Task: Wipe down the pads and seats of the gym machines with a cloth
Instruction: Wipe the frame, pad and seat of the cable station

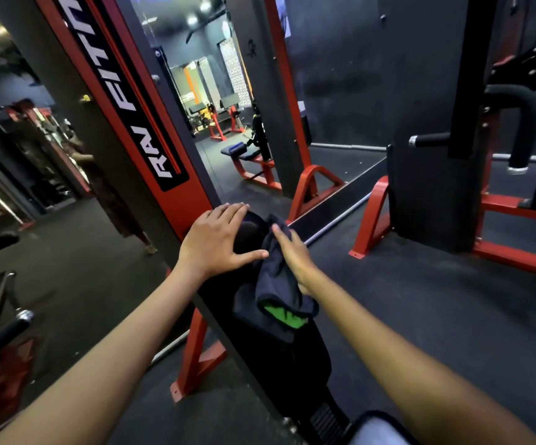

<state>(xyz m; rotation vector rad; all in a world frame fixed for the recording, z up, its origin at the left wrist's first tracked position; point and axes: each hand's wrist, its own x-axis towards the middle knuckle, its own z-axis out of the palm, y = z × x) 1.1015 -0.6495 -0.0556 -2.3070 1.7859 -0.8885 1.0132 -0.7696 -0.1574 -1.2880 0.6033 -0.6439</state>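
Note:
A black padded backrest (287, 351) of a gym machine runs from the lower middle up to its rounded top end (250, 234). My left hand (218, 240) lies flat over that top end, fingers straight and spread. My right hand (294, 256) presses a dark blue cloth (276, 290) with a green lining against the pad's right side, fingers mostly straight along the cloth. The cloth hangs down over the pad below my right hand.
A red and black upright (151, 123) with white lettering stands just left of the pad. Red frame feet (371, 220) and a black weight stack housing (427, 175) stand at right. A mirror wall reflects benches (244, 152) behind. Dark rubber floor (420, 316) surrounds the machine.

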